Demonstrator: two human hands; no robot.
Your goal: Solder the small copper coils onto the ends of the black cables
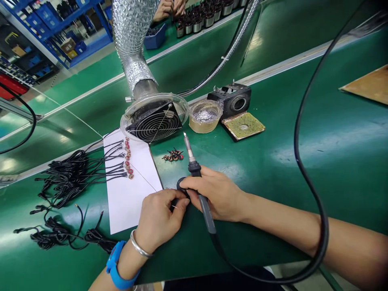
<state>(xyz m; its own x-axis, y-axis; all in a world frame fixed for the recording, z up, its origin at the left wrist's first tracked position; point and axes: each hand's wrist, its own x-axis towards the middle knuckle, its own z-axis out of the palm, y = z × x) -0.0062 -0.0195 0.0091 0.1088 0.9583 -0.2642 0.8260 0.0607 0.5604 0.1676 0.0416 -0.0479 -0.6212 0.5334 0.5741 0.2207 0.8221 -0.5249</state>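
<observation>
My right hand (pixel 220 194) is closed around a soldering iron (pixel 207 214), whose bare tip points up and away from me. Beside its thumb sits a small round black part (pixel 182 184), partly hidden by the fingers of both hands. My left hand (pixel 162 216) is pinched close to that part. A thin solder wire (pixel 142 176) runs down into the left hand, and a short end shows between the fingers. Beyond the hands lies a small heap of ring-shaped coils (pixel 173 155). On a white sheet (pixel 130 206), several reddish small parts (pixel 127 157) are lined up at cable ends.
Bundled black cables (pixel 68 169) lie at the left. A fume extractor (pixel 156 125) hangs beyond the coils, near a tape roll (pixel 205 116) and an iron stand (pixel 235 101) with a yellow sponge (pixel 245 126). The iron's cord (pixel 303 161) loops over my right forearm. Another person's hands (pixel 168 9) show at the back.
</observation>
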